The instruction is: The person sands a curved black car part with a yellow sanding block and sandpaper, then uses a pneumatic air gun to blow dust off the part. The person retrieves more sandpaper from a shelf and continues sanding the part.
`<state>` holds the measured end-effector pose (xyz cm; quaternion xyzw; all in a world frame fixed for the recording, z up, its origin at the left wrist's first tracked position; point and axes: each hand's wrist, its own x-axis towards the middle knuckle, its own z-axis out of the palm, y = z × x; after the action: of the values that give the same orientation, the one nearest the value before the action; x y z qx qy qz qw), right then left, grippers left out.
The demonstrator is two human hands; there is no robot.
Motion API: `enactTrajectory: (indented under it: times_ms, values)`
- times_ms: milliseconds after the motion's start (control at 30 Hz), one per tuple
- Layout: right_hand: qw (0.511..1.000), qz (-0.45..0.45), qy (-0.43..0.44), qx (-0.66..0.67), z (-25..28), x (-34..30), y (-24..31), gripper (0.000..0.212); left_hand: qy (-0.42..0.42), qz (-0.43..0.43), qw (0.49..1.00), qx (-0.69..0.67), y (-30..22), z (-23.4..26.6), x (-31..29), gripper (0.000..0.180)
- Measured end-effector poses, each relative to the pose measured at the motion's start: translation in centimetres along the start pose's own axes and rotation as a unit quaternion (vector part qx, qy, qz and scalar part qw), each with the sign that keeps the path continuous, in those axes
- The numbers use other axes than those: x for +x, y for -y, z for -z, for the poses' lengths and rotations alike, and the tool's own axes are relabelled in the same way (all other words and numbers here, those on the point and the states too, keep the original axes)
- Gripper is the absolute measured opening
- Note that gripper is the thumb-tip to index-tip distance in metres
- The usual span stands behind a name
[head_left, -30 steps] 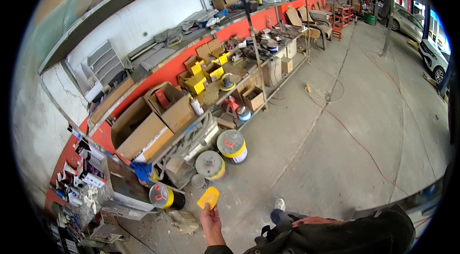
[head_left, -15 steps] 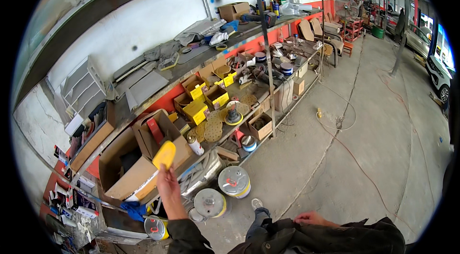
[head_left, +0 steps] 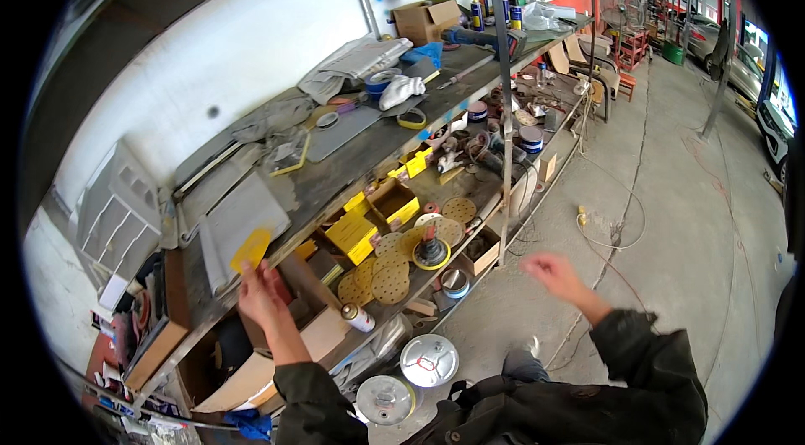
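Note:
My left hand (head_left: 266, 298) pinches a flat yellow plastic spreader (head_left: 251, 249) by its lower end, over the front edge of the upper shelf (head_left: 189, 311). Behind the spreader lies a grey sheet (head_left: 245, 223) on that shelf. Out over the floor, apart from the shelving, is my right hand (head_left: 555, 275), a little blurred, its fingers loosely curled with nothing seen in them. An open cardboard box (head_left: 243, 382) sits below my left hand, and a spray can (head_left: 358, 317) stands to its right.
Yellow boxes (head_left: 352, 235), perforated sanding discs (head_left: 391, 279) and a round sander pad (head_left: 431, 254) fill the lower shelf. Lidded pails (head_left: 429, 360) stand on the floor by my legs. A metal post (head_left: 506, 118) rises at the shelf front. A hose (head_left: 616, 246) crosses the floor.
My left hand has carried the yellow spreader left and up, from above the cardboard box to the upper shelf's edge. My right hand has risen from my body, out to the right.

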<state>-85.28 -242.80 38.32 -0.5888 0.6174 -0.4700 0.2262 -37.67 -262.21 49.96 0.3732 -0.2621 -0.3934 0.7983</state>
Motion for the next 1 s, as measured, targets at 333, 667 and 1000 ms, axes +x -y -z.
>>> enactTrajectory:
  times_ms: [333,667,1000]
  values:
    - [0.884,0.425,0.019,-0.192,0.3,36.8,9.6,0.013,-0.145,-0.073,0.971,0.177,2.5,-1.2,-0.8,0.039]
    - [0.694,0.600,0.046,-0.395,-2.4,50.2,8.1,0.007,-0.136,-0.073,0.965,0.214,6.3,-4.8,-10.2,0.036]
    - [0.934,0.208,0.223,0.183,3.7,47.2,10.5,0.031,0.057,0.041,0.980,0.184,8.3,-14.9,-13.3,0.025]
